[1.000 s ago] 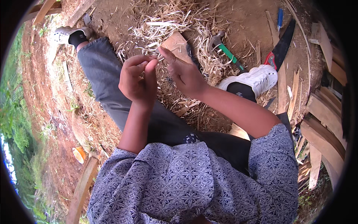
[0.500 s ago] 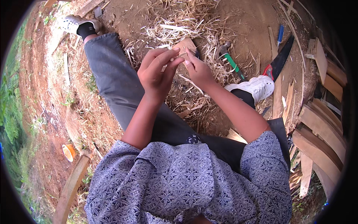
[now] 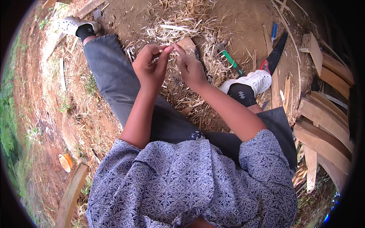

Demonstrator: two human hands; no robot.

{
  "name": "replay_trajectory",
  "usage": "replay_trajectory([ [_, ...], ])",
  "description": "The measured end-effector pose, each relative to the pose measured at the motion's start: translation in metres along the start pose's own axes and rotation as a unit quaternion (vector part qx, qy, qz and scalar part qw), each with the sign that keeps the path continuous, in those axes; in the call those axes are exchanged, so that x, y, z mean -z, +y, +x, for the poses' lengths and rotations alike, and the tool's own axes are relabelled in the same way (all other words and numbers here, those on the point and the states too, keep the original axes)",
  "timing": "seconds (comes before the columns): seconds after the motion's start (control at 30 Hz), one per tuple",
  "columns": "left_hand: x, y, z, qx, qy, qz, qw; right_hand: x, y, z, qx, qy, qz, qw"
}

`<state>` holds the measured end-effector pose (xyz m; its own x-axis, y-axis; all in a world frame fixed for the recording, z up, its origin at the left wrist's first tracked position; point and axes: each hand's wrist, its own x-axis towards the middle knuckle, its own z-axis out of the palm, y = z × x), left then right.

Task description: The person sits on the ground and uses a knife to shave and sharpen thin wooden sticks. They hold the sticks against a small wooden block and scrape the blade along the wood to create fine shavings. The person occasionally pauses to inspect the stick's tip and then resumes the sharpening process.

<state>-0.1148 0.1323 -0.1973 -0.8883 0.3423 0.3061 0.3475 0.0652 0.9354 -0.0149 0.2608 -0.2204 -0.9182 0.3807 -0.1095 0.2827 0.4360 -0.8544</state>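
Both my hands are raised in front of me above the ground, their fingertips meeting. My left hand (image 3: 149,70) is closed, thumb and fingers pinching a small pale sliver of wood (image 3: 161,51); most of it is hidden by the fingers. My right hand (image 3: 192,71) has curled fingers, with its index finger and thumb tips close against the left fingertips. What sits between the right fingers cannot be made out. Just beyond the hands, a flat wooden board (image 3: 187,43) lies among curly wood shavings (image 3: 167,33).
A hammer with a green handle (image 3: 230,60) lies right of the shavings. Farther right are a black saw (image 3: 277,53) with a red handle and a blue-handled tool (image 3: 274,31). Curved planks (image 3: 323,114) are stacked at the right. An orange bowl-like object (image 3: 65,162) sits left, near a beam (image 3: 72,193).
Both hands have shifted slightly left and turned. The wood sliver, more exposed between the fingers before, is now mostly covered. My right foot and the view have shifted slightly.
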Motion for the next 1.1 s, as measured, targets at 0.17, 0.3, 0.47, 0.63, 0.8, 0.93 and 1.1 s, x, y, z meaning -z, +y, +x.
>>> replay_trajectory([
  [0.17, -0.005, 0.003, 0.000, -0.005, -0.002, -0.023, 1.000, -0.009, -0.012, 0.006, -0.024, 0.036, -0.021, 0.999],
  [0.3, -0.006, -0.007, 0.000, 0.017, -0.005, -0.078, 0.997, -0.005, 0.011, -0.003, -0.024, 0.017, -0.010, 1.000],
  [0.47, -0.007, 0.001, -0.007, 0.033, -0.010, -0.048, 0.998, -0.001, -0.039, -0.003, -0.068, 0.010, -0.015, 0.998],
  [0.63, -0.009, -0.005, 0.002, 0.048, -0.001, -0.077, 0.996, -0.005, 0.007, 0.011, -0.121, 0.018, -0.044, 0.992],
  [0.8, -0.012, -0.003, -0.001, 0.052, 0.018, -0.050, 0.997, -0.001, -0.032, -0.007, -0.014, 0.020, 0.016, 1.000],
  [0.93, -0.011, -0.009, 0.002, 0.043, 0.015, -0.051, 0.998, -0.012, 0.051, 0.009, -0.126, -0.011, -0.059, 0.990],
  [1.1, -0.018, -0.005, -0.001, 0.034, 0.060, 0.000, 0.998, -0.001, -0.047, -0.010, 0.057, 0.063, 0.076, 0.993],
])
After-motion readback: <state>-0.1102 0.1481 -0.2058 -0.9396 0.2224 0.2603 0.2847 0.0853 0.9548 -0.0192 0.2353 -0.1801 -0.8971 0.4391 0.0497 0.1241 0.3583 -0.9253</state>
